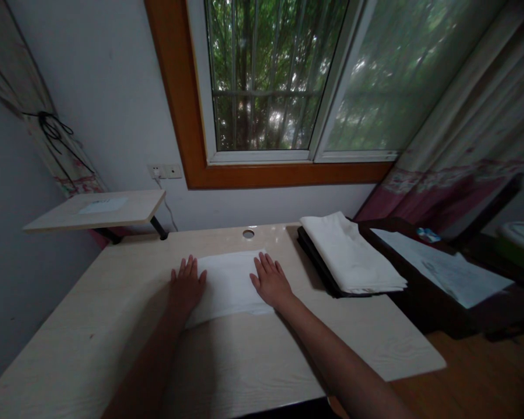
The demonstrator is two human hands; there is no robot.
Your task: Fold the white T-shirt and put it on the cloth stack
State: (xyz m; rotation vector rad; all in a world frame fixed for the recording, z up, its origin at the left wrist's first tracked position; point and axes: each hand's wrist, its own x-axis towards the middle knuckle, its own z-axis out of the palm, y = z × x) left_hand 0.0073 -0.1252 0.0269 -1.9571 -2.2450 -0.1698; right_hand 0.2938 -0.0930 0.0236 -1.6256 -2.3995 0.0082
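Observation:
A white rectangular sheet (227,285), which looks like folded cloth or paper, lies flat on the light wooden desk (253,361). My left hand (187,286) rests palm down over its left edge, fingers stretched out. On the right edge lies my right hand (271,280), also flat with its fingers spread. Neither hand grips anything. Parts of the sheet's side edges are hidden beneath the hands.
Folded white cloth (351,253) sits on a black folded item (317,265) at the desk's right. A raised shelf (144,209) stands at the back left. Behind the desk is a window (271,75). A paper sheet (441,267) lies on dark furniture beyond the right edge.

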